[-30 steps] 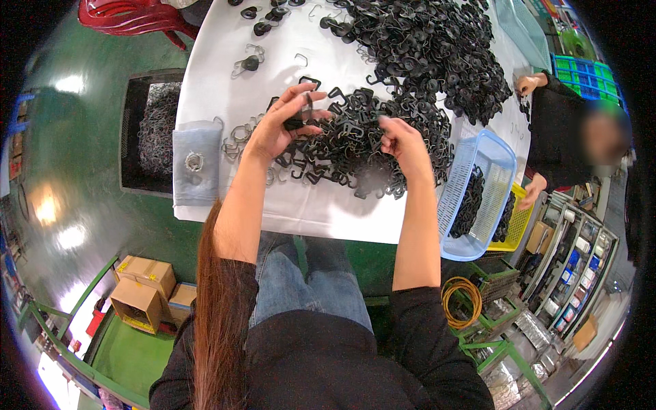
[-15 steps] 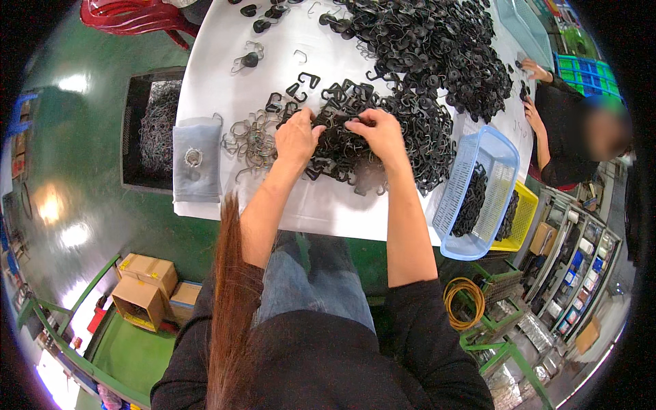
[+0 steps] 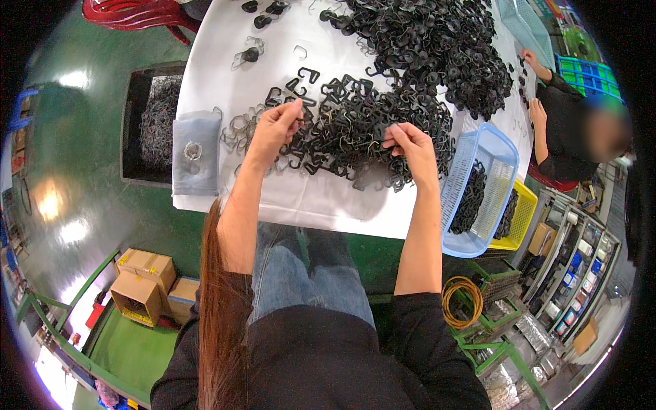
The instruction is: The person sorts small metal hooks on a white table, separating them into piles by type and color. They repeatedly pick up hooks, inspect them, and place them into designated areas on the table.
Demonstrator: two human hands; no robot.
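Note:
A pile of small black hooks [image 3: 355,130] lies spread on the white-covered table, with bare metal hooks [image 3: 240,133] at its left edge. Over that left side is my left hand [image 3: 272,133], its fingers pinched on a small black hook [image 3: 299,123]. My right hand [image 3: 415,147] hovers at the right part of the pile, thumb and fingertips closed together. Whatever it grips is too small to tell against the dark hooks. The two hands are apart, with the middle of the pile between them.
A larger heap of black round pieces with hooks [image 3: 430,48] covers the far table. At right are a blue basket [image 3: 509,164] and a yellow basket [image 3: 525,215]; a co-worker's hands [image 3: 536,113] are beyond. A grey pouch [image 3: 195,171] lies left, beside a black crate [image 3: 130,160] of metal wire pieces.
My hands have moved apart from the middle of the pile: the left toward the metal hooks, the right outward and slightly nearer me. The co-worker's hands have also shifted.

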